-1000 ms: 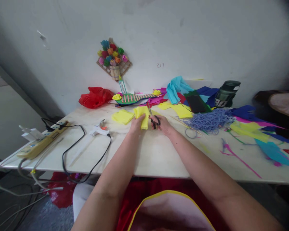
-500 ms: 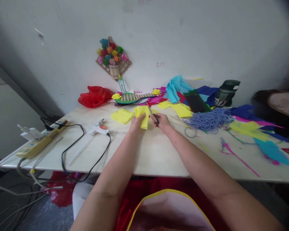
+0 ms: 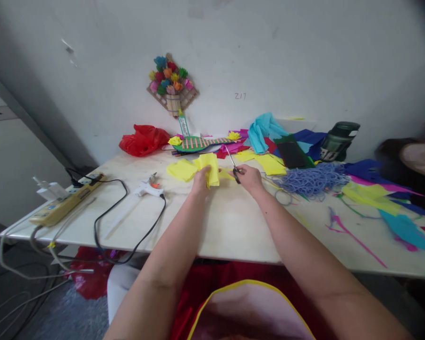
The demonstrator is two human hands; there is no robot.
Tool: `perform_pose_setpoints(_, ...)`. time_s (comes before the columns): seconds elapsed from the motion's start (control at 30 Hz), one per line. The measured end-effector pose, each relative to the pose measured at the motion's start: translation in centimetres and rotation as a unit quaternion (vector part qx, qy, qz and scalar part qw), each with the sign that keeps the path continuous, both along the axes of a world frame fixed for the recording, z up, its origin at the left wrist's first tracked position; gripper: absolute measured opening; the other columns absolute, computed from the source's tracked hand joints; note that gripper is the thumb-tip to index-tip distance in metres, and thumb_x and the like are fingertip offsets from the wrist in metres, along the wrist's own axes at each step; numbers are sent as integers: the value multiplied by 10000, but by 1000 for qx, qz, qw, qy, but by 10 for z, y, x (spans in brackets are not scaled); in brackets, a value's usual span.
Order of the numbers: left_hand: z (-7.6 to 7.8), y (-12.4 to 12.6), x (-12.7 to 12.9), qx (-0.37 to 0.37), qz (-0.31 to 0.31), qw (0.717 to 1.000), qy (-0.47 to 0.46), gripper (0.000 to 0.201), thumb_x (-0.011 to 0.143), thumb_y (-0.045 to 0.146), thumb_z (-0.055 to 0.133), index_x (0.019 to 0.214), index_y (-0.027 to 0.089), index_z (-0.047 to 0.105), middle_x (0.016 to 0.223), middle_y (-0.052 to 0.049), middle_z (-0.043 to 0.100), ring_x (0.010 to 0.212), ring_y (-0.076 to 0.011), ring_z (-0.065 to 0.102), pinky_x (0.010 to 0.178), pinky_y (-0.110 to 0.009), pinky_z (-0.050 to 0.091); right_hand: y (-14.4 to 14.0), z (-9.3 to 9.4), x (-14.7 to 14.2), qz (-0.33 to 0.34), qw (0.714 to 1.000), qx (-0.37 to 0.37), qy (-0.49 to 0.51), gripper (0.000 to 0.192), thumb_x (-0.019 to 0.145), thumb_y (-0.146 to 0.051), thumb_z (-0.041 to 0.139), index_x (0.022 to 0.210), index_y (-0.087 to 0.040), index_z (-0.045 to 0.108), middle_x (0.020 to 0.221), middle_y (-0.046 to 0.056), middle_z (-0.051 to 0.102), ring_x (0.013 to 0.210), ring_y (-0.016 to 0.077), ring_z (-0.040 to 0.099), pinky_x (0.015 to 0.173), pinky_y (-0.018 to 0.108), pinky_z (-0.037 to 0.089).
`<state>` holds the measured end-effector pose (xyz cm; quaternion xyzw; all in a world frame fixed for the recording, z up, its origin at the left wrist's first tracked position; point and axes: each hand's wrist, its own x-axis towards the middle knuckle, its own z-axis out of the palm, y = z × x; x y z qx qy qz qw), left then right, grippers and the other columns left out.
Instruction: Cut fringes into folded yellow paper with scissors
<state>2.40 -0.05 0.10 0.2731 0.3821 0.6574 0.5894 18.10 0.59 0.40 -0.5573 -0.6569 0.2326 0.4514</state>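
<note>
On the table (image 3: 233, 231), just right of the glue gun (image 3: 147, 190), the left hand (image 3: 200, 181) has its fingers pinched on the folded yellow paper (image 3: 209, 169). Right of that paper, the right hand (image 3: 250, 177) grips the scissors (image 3: 233, 165), blades apart from it. Thin sheets could slip, and a cut might nick those fingers.

Soft, even daylight fills the scene, brightest on the pale wall (image 3: 304, 56) and the white table (image 3: 226, 222), with no hard glare. Shadows are faint on the tabletop; the space under the table at the near left is dim. The wide lens bends straight lines: the table's near edge bows, and the far right corner darkens into a vignette. Detail is soft throughout, most blurred at the far right edge and on the near forearms.
</note>
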Motion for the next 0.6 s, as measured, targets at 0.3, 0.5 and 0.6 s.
perform_pose_setpoints(0.3,-9,5,0,43,9,999,-1,374,617,200,671,969,123,573,943,-131,641,863,-239,618,739,-365,504,7,-2,11,-103,910,-38,-400,354,690,-406,539,904,-166,687,886,146,662,836,233,597,644,288,403)
perform_pose_setpoints(0.5,-13,6,-1,55,8,998,12,389,569,226,735,923,129,605,952,-107,645,850,-229,619,742,-361,511,8,-3,16,-53,920,-75,-381,302,635,-384,570,843,-209,702,872,102,669,809,229,597,600,277,394)
perform_pose_setpoints(0.6,-15,6,-1,68,-12,997,24,415,556,235,747,933,127,611,927,-102,654,831,-224,622,732,-349,510,7,-2,17,-54,932,-55,-354,282,655,-345,554,873,-233,694,980,87,645,845,229,587,618,281,390)
